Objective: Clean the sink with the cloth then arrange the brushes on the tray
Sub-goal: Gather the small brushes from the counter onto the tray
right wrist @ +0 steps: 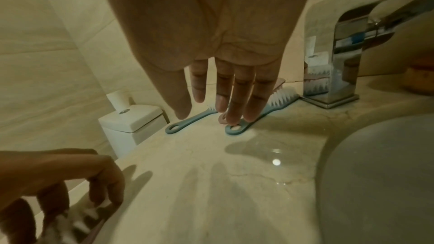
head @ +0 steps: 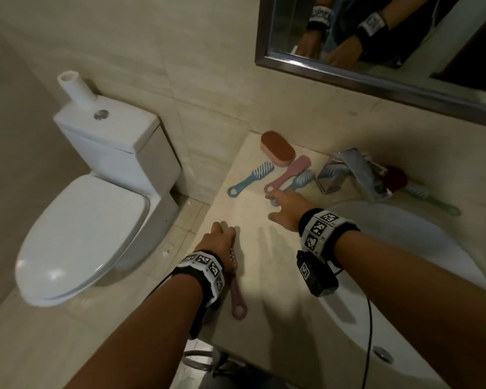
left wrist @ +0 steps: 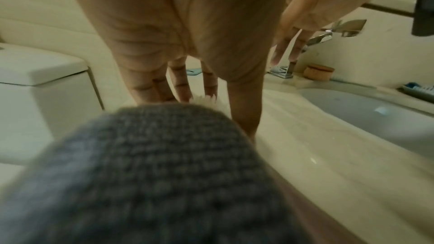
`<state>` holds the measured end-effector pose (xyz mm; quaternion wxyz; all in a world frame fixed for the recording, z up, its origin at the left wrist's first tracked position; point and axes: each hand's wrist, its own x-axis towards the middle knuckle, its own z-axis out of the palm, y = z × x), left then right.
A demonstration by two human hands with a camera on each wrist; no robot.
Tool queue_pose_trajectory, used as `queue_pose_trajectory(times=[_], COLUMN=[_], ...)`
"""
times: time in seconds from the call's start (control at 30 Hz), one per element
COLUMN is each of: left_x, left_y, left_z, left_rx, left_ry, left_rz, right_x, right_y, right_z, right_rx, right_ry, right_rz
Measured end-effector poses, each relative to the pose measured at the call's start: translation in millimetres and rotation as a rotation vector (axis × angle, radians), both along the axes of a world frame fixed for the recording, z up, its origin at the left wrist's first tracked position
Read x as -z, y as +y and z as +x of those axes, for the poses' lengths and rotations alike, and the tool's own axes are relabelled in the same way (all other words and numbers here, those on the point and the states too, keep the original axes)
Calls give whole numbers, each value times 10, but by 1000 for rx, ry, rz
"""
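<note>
Reaching right hand [head: 285, 207], fingers straight, toward blue brush [right wrist: 249, 118] near tap; left hand [head: 220, 238] is gripping pink brush [head: 237, 297] on counter. Risking: knocking neighbouring brushes into sink [head: 421, 248].

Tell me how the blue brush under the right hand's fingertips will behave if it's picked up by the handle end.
The blue brush looks like moulded plastic, so probably stiff and light. It lies flat on the glossy counter, so it may skid before the right hand gets a grip. The pink brush lies against it and might shift too.
</note>
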<state>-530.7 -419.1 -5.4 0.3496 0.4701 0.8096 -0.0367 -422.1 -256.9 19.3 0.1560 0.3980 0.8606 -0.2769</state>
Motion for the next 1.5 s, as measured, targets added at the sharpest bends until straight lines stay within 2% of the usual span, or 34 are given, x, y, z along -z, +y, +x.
queue_pose_trajectory(times=[0.17, 0.37, 0.47, 0.57, 0.77, 1.0, 1.1, 1.17, 1.27, 1.43, 1.5], left_x=[20, 52, 74, 65, 20, -46, -126, -233, -454, -828, -939], left_y=[134, 333, 456, 561, 648, 660, 624, 580, 510, 485, 520], left_z=[-211, -460, -548, -610, -656, -730, -742, -747, -762, -726, -658], left_rx=[-35, -67, -39, -87, -100, -217, -238, -228, -206, -175, -147], left_ry=[-60, -75, -49, -122, -170, -233, -234, -235, -233, -224, -239], left_rz=[78, 198, 252, 305, 299, 291, 306, 322, 360, 454, 471], right_x=[72, 130, 224, 316, 332, 326, 229, 111, -151, -714, -900], right_y=[137, 345, 454, 567, 711, 726, 683, 628, 522, 338, 290], right_z=[-207, -551, -687, -774, -827, -830, -825, -806, -719, -475, -336], right_rx=[33, 95, 58, -18, -129, -65, 1, 79, 197, 199, 217], right_ry=[28, 55, 49, -34, -113, -78, -4, 62, 243, 366, 345], right_rz=[7, 108, 150, 174, 232, 232, 179, 75, -72, -19, -15])
